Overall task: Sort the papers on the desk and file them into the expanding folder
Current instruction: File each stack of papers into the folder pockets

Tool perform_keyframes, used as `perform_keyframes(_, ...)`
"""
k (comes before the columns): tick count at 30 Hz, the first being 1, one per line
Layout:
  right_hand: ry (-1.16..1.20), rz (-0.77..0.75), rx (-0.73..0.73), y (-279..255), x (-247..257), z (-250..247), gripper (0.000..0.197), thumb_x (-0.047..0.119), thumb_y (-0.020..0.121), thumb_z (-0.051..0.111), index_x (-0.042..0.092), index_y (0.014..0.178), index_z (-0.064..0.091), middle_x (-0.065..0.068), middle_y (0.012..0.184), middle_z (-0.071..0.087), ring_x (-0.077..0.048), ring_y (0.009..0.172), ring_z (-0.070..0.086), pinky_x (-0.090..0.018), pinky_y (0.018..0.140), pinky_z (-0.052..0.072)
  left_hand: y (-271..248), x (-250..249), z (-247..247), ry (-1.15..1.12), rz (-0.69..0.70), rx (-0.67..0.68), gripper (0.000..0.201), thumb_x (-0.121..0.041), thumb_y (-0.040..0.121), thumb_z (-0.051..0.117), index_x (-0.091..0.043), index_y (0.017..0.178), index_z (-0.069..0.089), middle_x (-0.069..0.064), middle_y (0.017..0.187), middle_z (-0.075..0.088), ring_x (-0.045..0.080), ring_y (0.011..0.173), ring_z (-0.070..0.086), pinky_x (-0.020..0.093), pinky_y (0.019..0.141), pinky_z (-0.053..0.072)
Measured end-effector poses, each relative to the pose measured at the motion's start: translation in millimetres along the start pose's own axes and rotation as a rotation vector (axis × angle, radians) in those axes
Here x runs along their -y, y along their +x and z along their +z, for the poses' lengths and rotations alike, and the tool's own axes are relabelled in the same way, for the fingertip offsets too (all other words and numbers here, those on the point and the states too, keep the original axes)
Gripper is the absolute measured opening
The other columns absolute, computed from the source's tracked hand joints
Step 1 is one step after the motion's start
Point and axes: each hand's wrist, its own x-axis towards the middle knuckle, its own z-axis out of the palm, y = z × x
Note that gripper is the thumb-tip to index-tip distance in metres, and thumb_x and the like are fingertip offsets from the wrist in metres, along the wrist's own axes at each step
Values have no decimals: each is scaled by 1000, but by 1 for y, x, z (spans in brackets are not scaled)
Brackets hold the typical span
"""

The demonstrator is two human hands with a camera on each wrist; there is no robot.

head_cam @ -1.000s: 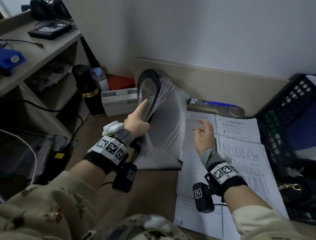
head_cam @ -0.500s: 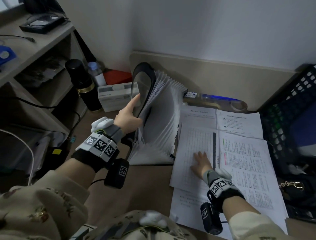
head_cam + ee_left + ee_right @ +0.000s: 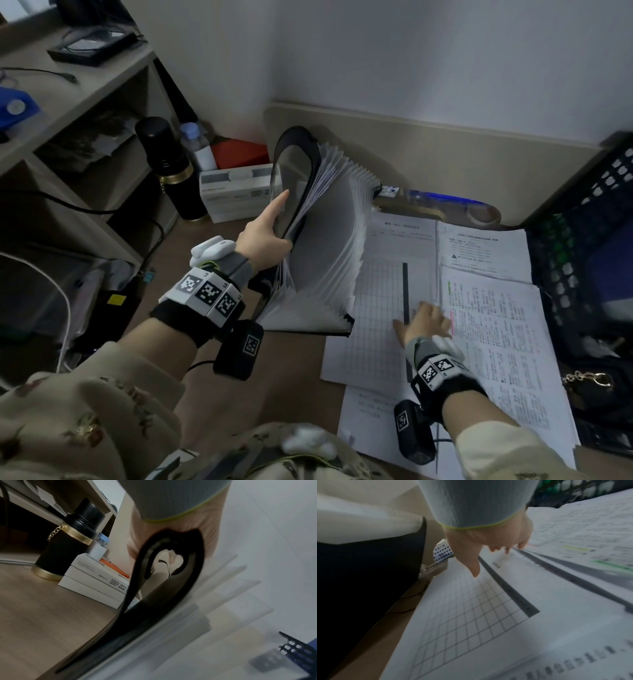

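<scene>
The expanding folder (image 3: 318, 240) had a black cover and pale grey pockets. The top sheet (image 3: 373, 318) was white with a fine grey grid and one dark stripe. The sheet beside it (image 3: 496, 342) carried black text with green and pink marks. The flask (image 3: 171, 171) was black with gold bands. The desk (image 3: 274, 383) was brown.

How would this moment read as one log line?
left hand: holds expanding folder open | right hand: on grid sheet | filing: pending
</scene>
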Motion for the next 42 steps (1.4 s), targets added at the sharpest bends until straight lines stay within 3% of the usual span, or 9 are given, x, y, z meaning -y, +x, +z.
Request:
perform_keyframes(3, -66, 184, 59, -1, -4, -3, 94, 48, 75, 72, 5, 142, 22, -17, 144, 30, -33, 129, 32, -44, 104, 34, 1, 0, 0, 10, -4, -10, 95, -8, 72, 54, -57, 144, 16, -9, 148, 41, 25, 114, 55, 41, 97, 49)
perform_keyframes(9, 127, 331, 138, 14, -3, 10, 107, 33, 68, 83, 1, 145, 17, -21, 141, 42, -37, 129, 43, -44, 108, 38, 1, 1, -1, 1, 2, 7, 95, -10, 71, 54, -57, 144, 16, -8, 148, 40, 25, 111, 57, 43, 95, 50)
perform_keyframes(13, 224, 329, 188, 16, -2, 4, 70, 20, 74, 80, -6, 129, 44, -21, 126, 58, -33, 115, 57, -35, 98, 47, 1, 3, -2, -13, -5, 0, 96, -16, 64, 52, -58, 143, 17, -6, 146, 43, 24, 117, 54, 42, 99, 48)
perform_keyframes(18, 429, 203, 178, 17, -7, 5, 75, 17, 74, 76, 3, 139, 40, -17, 138, 50, -34, 122, 51, -40, 104, 42, 2, 3, -1, 0, -6, -16, 95, -7, 72, 55, -54, 146, 18, -8, 147, 42, 24, 122, 51, 41, 104, 44)
perform_keyframes(22, 607, 193, 242, 18, -7, 1, 28, 12, 78, 69, 9, 103, 57, -15, 114, 64, -30, 96, 59, -40, 91, 50, 0, 1, 1, -10, -8, -6, 96, -10, 69, 54, -55, 145, 18, -8, 147, 43, 25, 122, 51, 43, 104, 43)
perform_keyframes(27, 721, 222, 392, 8, -3, -2, 43, 12, 88, 61, 2, 128, 48, -18, 118, 61, -34, 105, 58, -31, 68, 50, -3, -2, 2, -25, -10, 2, 98, -21, 58, 49, -58, 143, 18, -3, 144, 48, 28, 118, 54, 44, 101, 46)
perform_keyframes(31, 575, 97, 305, 1, 1, -6, 38, 19, 93, 52, 1, 127, 52, -19, 117, 61, -35, 107, 58, -42, 95, 48, -4, -1, 1, -32, -16, 6, 99, -22, 55, 48, -59, 142, 17, -1, 143, 48, 28, 120, 53, 42, 102, 46)
perform_keyframes(39, 455, -75, 62, -1, 21, -67, 37, 8, 91, 52, 4, 128, 55, -16, 126, 59, -34, 114, 55, -37, 96, 43, -6, -4, 0, -7, -11, 30, 97, -16, 63, 49, -60, 142, 15, 3, 144, 47, 30, 114, 55, 43, 97, 49)
perform_keyframes(42, 310, -112, -47, 3, 36, -108, 29, 9, 89, 50, 8, 114, 63, -17, 113, 65, -35, 102, 60, -30, 81, 44, -6, -3, 1, 11, -6, 22, 94, -14, 68, 50, -59, 143, 15, 4, 143, 48, 30, 112, 56, 41, 97, 49)
